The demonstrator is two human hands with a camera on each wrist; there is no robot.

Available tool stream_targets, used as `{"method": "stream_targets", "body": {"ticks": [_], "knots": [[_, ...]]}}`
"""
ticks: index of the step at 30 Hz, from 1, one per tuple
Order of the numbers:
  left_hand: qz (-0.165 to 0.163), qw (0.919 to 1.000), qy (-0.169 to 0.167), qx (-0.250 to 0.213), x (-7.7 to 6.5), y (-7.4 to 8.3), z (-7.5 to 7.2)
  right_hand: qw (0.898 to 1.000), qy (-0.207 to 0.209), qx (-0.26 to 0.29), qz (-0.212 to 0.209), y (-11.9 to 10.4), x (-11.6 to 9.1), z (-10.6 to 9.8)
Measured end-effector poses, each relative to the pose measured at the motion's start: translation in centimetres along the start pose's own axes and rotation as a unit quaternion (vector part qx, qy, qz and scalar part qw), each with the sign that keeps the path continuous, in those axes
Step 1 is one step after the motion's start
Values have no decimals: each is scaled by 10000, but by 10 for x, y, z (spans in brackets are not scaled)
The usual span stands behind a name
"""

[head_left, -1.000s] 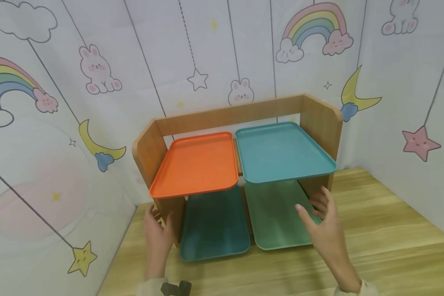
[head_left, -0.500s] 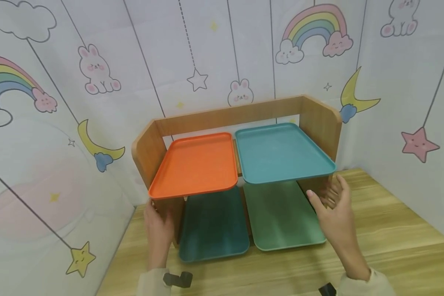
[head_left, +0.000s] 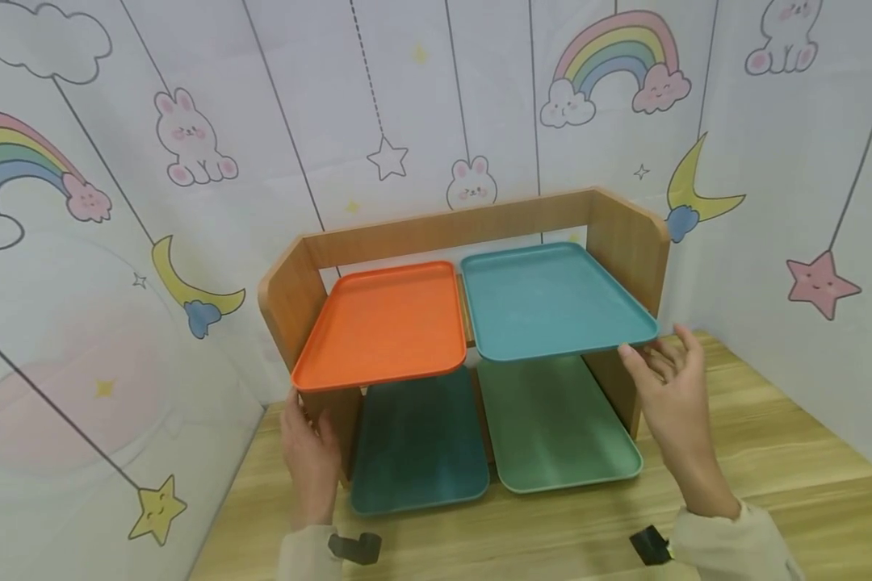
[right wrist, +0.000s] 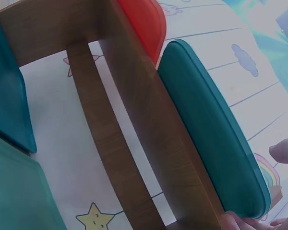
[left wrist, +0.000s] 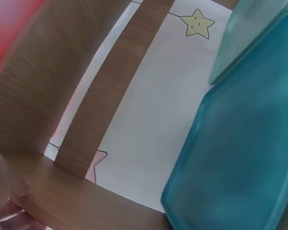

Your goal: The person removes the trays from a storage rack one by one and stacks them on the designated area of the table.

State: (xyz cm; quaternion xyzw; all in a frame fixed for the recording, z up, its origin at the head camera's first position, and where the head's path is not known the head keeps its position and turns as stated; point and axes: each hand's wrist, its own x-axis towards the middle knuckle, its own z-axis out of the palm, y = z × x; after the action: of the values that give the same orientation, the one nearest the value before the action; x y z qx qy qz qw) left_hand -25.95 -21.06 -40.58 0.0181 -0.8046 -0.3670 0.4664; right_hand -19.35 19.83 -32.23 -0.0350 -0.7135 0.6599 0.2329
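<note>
Printed white walls (head_left: 218, 48) are being fronted by a counter (head_left: 756, 428) in the head view, where a wooden shelf (head_left: 458, 228) is being gripped at its left side by the left hand (head_left: 311, 452), an orange tray (head_left: 388, 323) and blue tray (head_left: 555, 303) are being borne above a teal tray (head_left: 421, 444) and green tray (head_left: 559, 424), and the blue tray's near right corner is being flanked by the loosely spread right hand (head_left: 672, 395). In the left wrist view, the shelf's edge is being held between thumb and fingers; in the right, the blue tray's corner is being neared by fingers.

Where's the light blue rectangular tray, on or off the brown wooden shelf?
On: the head view shows the light blue rectangular tray on the upper level of the brown wooden shelf, front edge overhanging.
</note>
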Motion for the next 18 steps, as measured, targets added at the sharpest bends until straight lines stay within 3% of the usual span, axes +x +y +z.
{"method": "stream_targets", "body": {"ticks": [6,13,18], "knots": [[-50,9997,221,11,-1,-4,1,9995,-127,182,204,-5,7,1],[-74,9993,348,125,0,-4,4,9965,-79,788,276,-7,15,8],[-74,9991,369,197,0,-4,5,9961,-43,839,288,-9,17,11]]}}
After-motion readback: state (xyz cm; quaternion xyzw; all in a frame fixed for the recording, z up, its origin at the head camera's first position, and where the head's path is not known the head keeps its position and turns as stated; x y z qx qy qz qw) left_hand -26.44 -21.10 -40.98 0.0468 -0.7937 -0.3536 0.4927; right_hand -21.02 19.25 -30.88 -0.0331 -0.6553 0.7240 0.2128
